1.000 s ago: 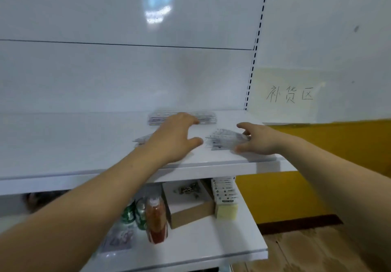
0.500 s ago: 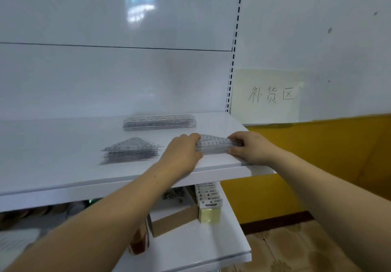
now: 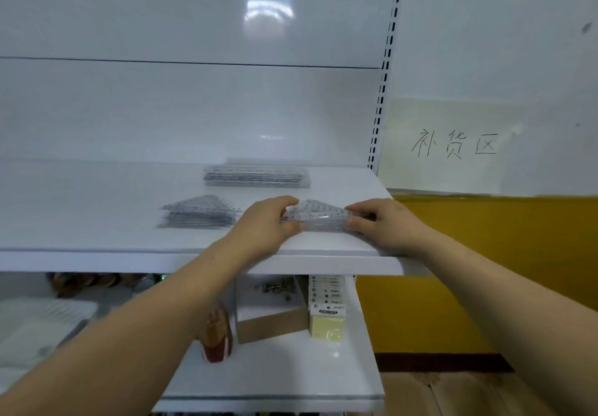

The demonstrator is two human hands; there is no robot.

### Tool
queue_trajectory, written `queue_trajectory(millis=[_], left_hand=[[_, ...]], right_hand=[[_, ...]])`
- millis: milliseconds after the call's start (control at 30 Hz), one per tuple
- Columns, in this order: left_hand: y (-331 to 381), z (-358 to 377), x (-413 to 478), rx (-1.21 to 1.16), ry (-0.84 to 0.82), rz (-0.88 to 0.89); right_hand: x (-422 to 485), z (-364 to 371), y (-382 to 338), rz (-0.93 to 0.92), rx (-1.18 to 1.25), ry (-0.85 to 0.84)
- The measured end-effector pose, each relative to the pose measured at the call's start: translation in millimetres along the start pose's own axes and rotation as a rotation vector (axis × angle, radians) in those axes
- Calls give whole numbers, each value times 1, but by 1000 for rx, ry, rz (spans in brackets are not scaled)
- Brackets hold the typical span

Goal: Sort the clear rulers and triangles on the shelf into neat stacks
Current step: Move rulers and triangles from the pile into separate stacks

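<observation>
Two hands meet at the front right of the upper shelf [image 3: 194, 262], about five o'clock on its surface. The left hand [image 3: 265, 226] and the right hand [image 3: 386, 226] each pinch one end of a small stack of clear triangles [image 3: 318, 218], thumbs toward the near edge and fingers curled over the far one, with the stack resting on the board between them. The step looks like squaring that stack. To do it well, I judge, both hands should squeeze inward evenly, keep the sheets flat, and nudge the long edges until the corners line up, since slick plastic slides easily and the shelf's lip is just beside it. Counted, there are two stacks of triangles: the held one and a second triangle stack [image 3: 200, 211] at nine o'clock from it, untouched and slightly fanned. Farther back, at eleven o'clock, one stack of clear rulers [image 3: 257, 176] lies near the rear panel [image 3: 194, 108]. Sheets per stack cannot be counted.
</observation>
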State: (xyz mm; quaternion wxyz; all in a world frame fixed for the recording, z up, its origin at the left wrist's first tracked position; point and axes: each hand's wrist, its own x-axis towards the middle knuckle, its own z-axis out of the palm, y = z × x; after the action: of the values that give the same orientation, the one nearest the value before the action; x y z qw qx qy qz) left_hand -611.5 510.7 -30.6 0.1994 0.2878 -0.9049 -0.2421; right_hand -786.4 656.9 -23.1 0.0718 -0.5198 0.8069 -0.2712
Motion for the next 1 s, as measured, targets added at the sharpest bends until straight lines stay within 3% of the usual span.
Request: queue_trajectory(millis=[333,567,667,867,1000], left_hand=[[-3,5,-2,-112,102,-27],[0,8,5,-89,18,21],[2,2,13,-55,-76,32],[26,-1,47,391,-354,211],[30,3,59,347,-419,208]], right_hand=[[-3,6,9,-21,164,26],[0,5,11,-46,134,-40],[-1,-2,13,-40,112,-52],[-5,-11,22,-2,-21,-73],[-5,-5,23,-8,39,2]])
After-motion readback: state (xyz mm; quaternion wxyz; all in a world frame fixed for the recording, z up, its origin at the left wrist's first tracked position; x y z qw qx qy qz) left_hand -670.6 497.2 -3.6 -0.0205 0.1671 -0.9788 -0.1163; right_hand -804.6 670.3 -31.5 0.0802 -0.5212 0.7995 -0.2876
